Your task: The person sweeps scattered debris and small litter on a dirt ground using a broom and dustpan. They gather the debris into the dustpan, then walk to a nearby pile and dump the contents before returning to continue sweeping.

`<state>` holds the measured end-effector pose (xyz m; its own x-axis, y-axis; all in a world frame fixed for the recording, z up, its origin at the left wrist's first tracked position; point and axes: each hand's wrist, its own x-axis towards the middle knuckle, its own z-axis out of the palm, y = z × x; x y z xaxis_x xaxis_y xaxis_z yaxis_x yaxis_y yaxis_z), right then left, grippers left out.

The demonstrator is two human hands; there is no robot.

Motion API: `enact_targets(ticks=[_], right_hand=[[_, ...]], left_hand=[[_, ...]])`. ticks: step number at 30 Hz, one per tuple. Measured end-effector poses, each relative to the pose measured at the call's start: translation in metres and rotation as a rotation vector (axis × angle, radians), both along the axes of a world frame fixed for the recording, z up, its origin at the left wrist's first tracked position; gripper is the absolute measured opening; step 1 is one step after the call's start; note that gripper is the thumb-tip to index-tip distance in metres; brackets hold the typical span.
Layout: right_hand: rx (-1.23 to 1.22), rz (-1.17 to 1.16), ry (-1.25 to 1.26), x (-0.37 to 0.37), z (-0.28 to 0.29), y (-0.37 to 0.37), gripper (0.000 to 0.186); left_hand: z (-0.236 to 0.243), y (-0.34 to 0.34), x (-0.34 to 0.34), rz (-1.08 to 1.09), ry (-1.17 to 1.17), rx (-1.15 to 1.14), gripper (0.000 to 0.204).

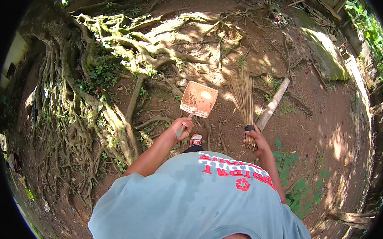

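Note:
My left hand (183,127) is closed round the handle of a dustpan (198,98). Its flat, dirt-specked pinkish-orange pan points away from me, with a bright patch of sunlight on it. In my right hand (258,140) is a stick broom (242,92), a bundle of thin brown sticks bound with a dark band. I grip it near the bound end, and its loose tips fan out ahead, toward the far side. Whether the tips touch the ground I cannot tell. One shoe (195,139) of mine, red and white, shows below the dustpan.
Thick tree roots (114,111) spread over the ground at the left and far side. A pale log (273,103) lies right of the broom. Leafy green plants (298,185) grow near my right side. A mossy slab (327,53) stands at the far right on brown soil (330,109).

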<state>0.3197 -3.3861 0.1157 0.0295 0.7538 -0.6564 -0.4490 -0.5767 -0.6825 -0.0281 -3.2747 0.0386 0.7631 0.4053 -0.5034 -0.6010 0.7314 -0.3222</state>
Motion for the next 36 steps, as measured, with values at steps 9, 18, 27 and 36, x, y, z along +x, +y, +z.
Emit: enact_targets(ticks=[9,18,27,36], right_hand=[[0.013,-0.186,0.099,0.08,0.007,0.236,0.067],[0.134,-0.076,0.168,0.179,-0.008,0.587,0.073],[0.188,0.173,0.263,0.18,0.086,0.981,0.079],[0.079,0.22,0.191,0.13,0.051,1.278,0.088]], left_hand=[[0.041,0.299,0.065,0.027,0.073,-0.011,0.012],[0.05,0.647,0.152,0.134,0.02,0.042,0.014],[0.131,0.923,0.192,0.267,-0.01,0.079,0.016],[0.093,1.227,0.163,0.296,-0.096,0.051,0.014]])
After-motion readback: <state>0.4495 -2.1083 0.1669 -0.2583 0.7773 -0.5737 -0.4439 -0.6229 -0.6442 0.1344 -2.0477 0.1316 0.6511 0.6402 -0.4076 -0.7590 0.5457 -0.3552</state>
